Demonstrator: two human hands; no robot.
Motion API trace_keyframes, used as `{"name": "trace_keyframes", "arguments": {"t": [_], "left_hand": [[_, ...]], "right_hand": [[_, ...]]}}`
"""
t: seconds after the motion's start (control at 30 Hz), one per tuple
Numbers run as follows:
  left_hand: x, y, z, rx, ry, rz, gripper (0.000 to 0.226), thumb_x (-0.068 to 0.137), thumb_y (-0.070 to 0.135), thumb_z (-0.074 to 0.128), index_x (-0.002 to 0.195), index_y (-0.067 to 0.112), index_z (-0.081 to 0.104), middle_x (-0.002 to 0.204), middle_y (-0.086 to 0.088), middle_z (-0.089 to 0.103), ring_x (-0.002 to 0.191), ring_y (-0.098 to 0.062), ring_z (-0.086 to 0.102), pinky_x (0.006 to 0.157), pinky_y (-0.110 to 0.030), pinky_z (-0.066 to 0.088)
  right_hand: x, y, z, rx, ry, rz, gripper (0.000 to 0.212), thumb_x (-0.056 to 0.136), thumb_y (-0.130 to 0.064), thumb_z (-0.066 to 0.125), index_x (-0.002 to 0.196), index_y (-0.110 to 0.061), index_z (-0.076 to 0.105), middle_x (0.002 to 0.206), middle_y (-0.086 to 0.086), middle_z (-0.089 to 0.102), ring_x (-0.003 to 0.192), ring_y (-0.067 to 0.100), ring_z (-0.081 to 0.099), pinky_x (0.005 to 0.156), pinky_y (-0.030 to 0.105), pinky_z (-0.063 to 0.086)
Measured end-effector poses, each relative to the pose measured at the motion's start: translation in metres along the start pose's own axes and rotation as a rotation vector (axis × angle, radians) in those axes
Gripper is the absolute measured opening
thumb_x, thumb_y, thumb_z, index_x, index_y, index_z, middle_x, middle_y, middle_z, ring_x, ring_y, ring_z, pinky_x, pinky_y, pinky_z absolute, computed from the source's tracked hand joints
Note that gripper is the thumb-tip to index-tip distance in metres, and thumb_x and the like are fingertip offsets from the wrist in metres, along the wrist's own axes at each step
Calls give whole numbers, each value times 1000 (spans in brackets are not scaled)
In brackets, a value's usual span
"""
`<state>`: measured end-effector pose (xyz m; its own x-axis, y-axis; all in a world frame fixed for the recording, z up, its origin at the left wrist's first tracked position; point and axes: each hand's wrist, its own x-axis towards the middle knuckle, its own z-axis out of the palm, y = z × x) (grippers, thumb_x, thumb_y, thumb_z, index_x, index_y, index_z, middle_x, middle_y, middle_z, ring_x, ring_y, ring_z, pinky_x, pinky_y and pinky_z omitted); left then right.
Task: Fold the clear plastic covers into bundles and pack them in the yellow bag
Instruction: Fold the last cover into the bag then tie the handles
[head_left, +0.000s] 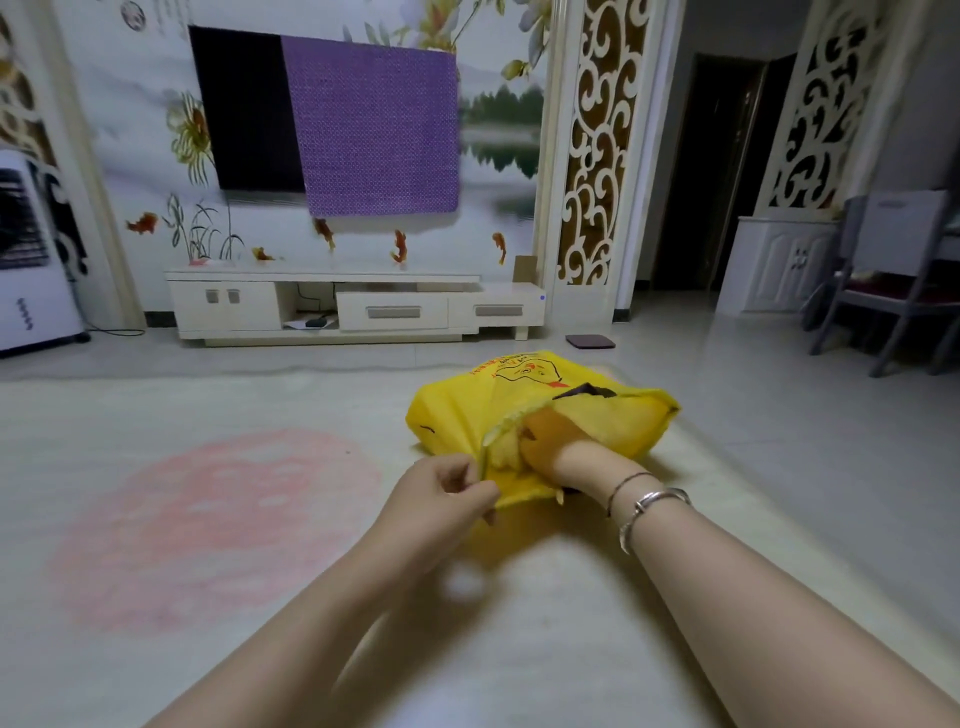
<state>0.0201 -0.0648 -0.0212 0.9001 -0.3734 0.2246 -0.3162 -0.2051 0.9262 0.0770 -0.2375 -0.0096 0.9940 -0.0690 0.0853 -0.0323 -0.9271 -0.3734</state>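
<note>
1. The yellow bag (452, 415) looks like thin, matt plastic film, crumpled, with a pinked edge at its mouth.
2. The mat (218, 519) under it is pale, matt and soft-looking.
3. The bangle (655, 501) is shiny metal.
4. The floor (753, 389) is glossy tile.
5. The TV cover (374, 130) is purple woven cloth.

home living room, wall-mounted tv (247, 109), low tv cabinet (353, 306), tiled floor (727, 364)
</note>
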Motion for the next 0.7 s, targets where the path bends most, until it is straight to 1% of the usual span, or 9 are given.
{"name": "trace_keyframes", "arguments": {"t": [0.1, 0.17, 0.2, 0.27, 0.33, 0.43, 0.53, 0.6, 0.7], "left_hand": [[2, 21, -14, -297, 62, -78, 16, 79, 16, 55, 68, 5, 52, 57, -2, 63, 65, -14, 51, 72, -27, 38], [7, 35, -21, -468, 123, -165, 20, 88, 8, 49, 69, 13, 48, 53, 1, 59, 65, -13, 57, 78, -30, 38], [9, 43, -25, -539, 151, -209, 21, 89, 6, 46, 70, 14, 47, 53, 0, 58, 65, -12, 58, 79, -31, 39], [8, 56, -31, -666, 150, -269, 21, 89, 7, 45, 70, 16, 45, 58, 0, 56, 70, -13, 59, 85, -33, 38], [1, 69, -40, -769, 87, -276, 22, 89, 11, 45, 68, 19, 42, 61, 1, 56, 80, -15, 59, 90, -35, 37], [-8, 85, -57, -885, 49, -286, 24, 87, 13, 47, 65, 20, 40, 65, 1, 59, 88, -19, 61, 91, -37, 38], [-17, 96, -68, -950, 80, -314, 26, 87, 14, 47, 63, 19, 41, 64, 2, 59, 89, -21, 61, 93, -41, 38], [-25, 99, -74, -960, 103, -319, 27, 88, 14, 48, 62, 18, 41, 65, 1, 58, 90, -21, 61, 93, -42, 39], [-31, 104, -80, -875, 165, -317, 23, 89, 14, 49, 67, 17, 44, 70, 0, 57, 88, -20, 61, 92, -40, 39]], "right_hand": [[-15, -9, -12, 39, -45, -86, 30, 98, -21, 41, 125, -12, 51, 128, 11, 54, 110, 28, 54, 94, 34, 45], [-31, -16, -30, 70, -56, -138, 40, 98, -19, 41, 137, -14, 45, 137, 6, 50, 117, 25, 52, 91, 25, 42], [-38, -20, -41, 56, -59, -169, 44, 98, -17, 40, 142, -14, 41, 144, 5, 46, 118, 21, 52, 88, 17, 40], [-48, -27, -64, 97, -44, -207, 44, 99, -14, 38, 143, -15, 41, 145, 0, 43, 98, 11, 56, 69, 6, 44], [-60, -37, -89, 179, -11, -249, 38, 100, -16, 39, 135, -22, 51, 141, -5, 46, 100, 11, 58, 75, 17, 54], [-76, -49, -118, 255, 26, -322, 28, 101, -34, 42, 120, -26, 62, 130, -5, 57, 115, 13, 55, 96, 37, 50], [-94, -60, -133, 303, 12, -357, 38, 90, -50, 55, 112, -22, 65, 112, -7, 65, 104, 8, 60, 90, 26, 51], [-103, -64, -133, 221, 11, -394, 31, 86, -39, 68, 109, -19, 66, 108, -6, 66, 100, 6, 61, 86, 21, 51], [-102, -69, -126, 132, 107, -438, 9, 88, -17, 64, 97, -21, 66, 96, -2, 67, 89, 12, 65, 83, 35, 56]]}}
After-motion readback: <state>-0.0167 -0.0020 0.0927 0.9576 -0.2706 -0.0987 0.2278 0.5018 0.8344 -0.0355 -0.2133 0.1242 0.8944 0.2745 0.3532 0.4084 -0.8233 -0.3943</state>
